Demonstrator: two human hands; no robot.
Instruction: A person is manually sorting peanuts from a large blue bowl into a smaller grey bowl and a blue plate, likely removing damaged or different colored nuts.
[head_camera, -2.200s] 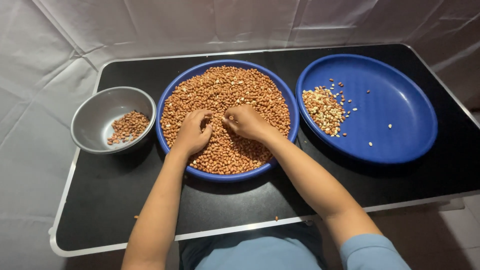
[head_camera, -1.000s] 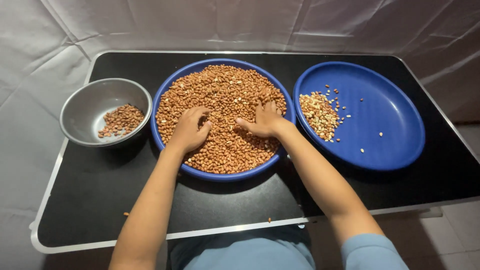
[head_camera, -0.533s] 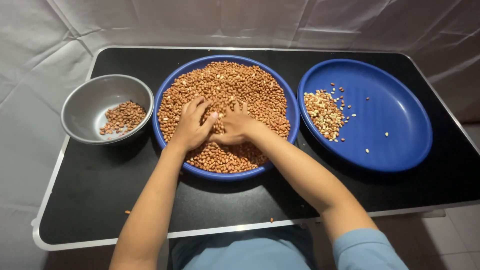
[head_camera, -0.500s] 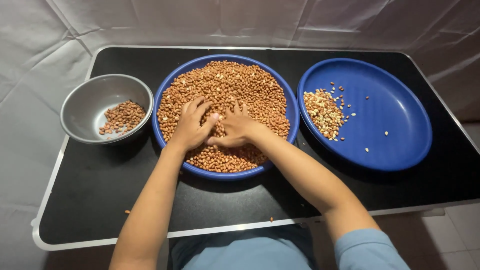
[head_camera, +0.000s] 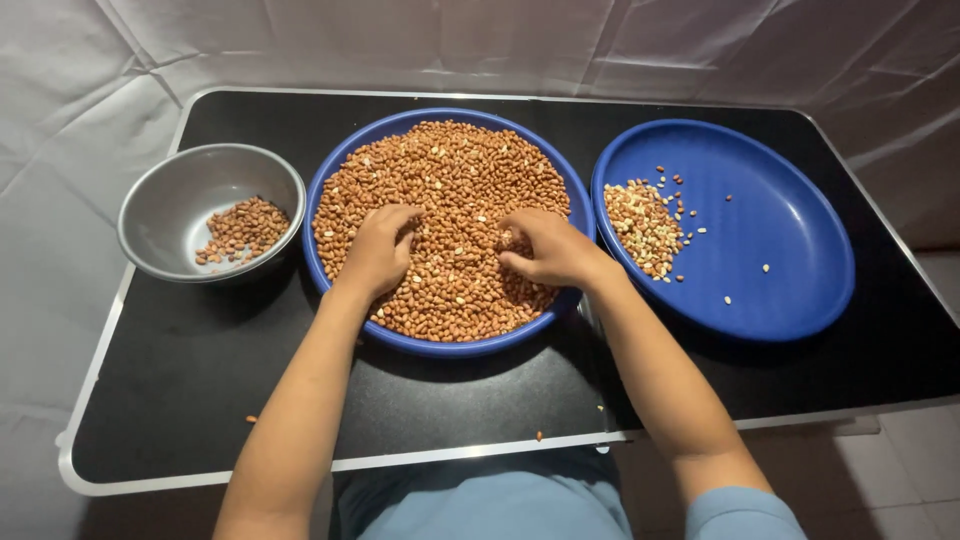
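A grey metal bowl (head_camera: 210, 212) at far left holds few peanuts. In the middle blue tray (head_camera: 330, 185), the left hand (head_camera: 378, 248) rests curled on the peanut heap (head_camera: 445, 190). The right hand (head_camera: 548, 248), beside the left half a second ago, has shifted rightward, fingers pinched narrow; any nut between them is hidden. The right blue tray (head_camera: 790, 230) holds pale peanuts (head_camera: 642, 225).

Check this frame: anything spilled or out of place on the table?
A few stray peanuts lie on the black table, one near its front edge and another at front left, outside the dishes. Otherwise nothing stands out; both hands rest in the middle blue plate.
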